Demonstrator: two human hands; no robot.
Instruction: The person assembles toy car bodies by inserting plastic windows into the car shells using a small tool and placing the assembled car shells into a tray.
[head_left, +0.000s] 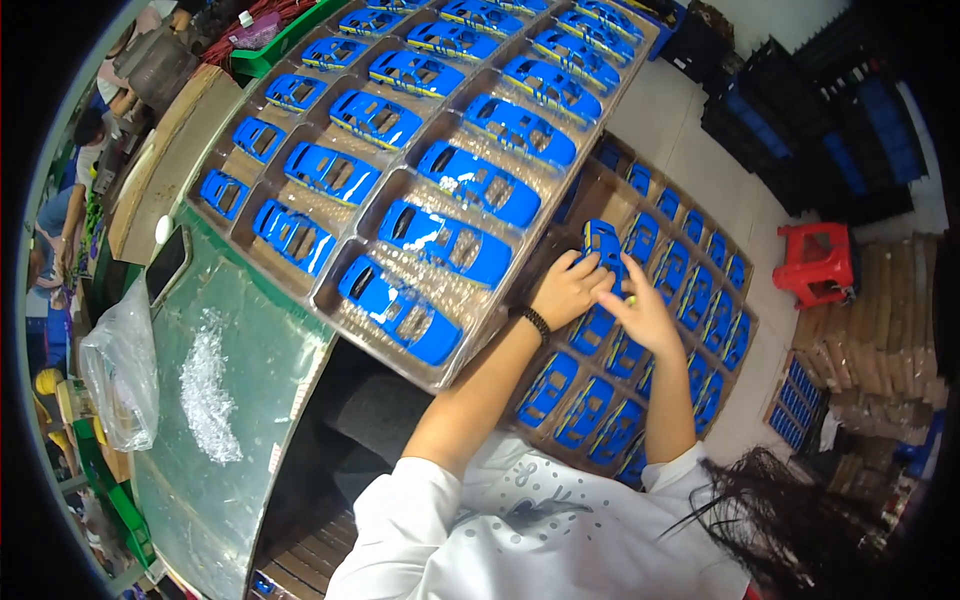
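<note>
while the left hand (565, 291) curled its fingers onto one blue car shell (601, 238), the step looked like single-piece handling at the lower tray (607, 200).
that shell sat at two o'clock from mid-view; the right hand (644, 313), thumb and forefinger parted, stood at its five o'clock end, grip impossible to tell. the next move seemed to call for a light hold, clear of neighbouring shells (672, 268).

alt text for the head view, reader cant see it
A person's left hand and right hand meet at a blue toy car body above a lower tray holding more; an upper tray, also holding them, overhangs a green table.
</note>
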